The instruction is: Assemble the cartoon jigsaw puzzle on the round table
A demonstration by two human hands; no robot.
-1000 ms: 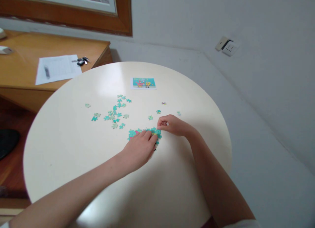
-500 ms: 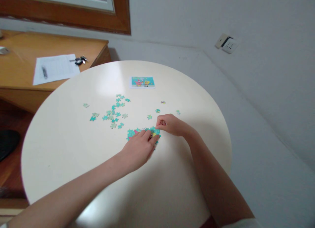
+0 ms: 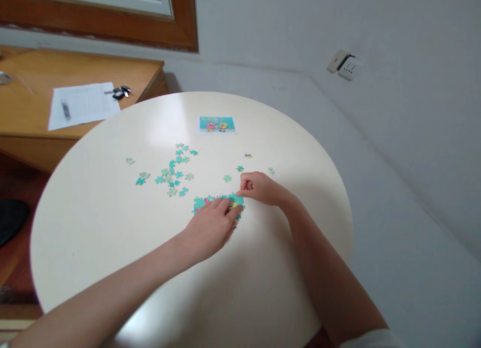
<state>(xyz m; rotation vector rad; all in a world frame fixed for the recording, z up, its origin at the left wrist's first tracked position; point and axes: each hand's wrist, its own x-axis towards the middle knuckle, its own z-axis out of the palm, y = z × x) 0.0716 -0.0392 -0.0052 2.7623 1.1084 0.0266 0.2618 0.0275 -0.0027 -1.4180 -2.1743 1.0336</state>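
A partly joined jigsaw puzzle [image 3: 199, 204], teal with pink and yellow parts, lies on the round white table [image 3: 124, 237]. My left hand [image 3: 210, 225] rests on it with fingers stretched out, covering its middle and lower part. At the upper right edge of the puzzle, my right hand [image 3: 261, 188] is closed in a pinch, thumb and forefinger on a puzzle piece there that is mostly hidden. Close beyond this hand are a few loose pieces, among them a green piece [image 3: 227, 178] and a teal piece [image 3: 240, 168].
Several loose puzzle pieces [image 3: 172, 171] lie scattered left of centre. A small picture card [image 3: 217, 124] with two cartoon figures is at the far side. On the wooden desk [image 3: 30, 69] to the left are a paper sheet [image 3: 80, 102] and keys [image 3: 119, 93]. A wall stands behind.
The view has shifted very slightly. Both hands keep nearly the same place on the puzzle, and the loose pieces lie as before.
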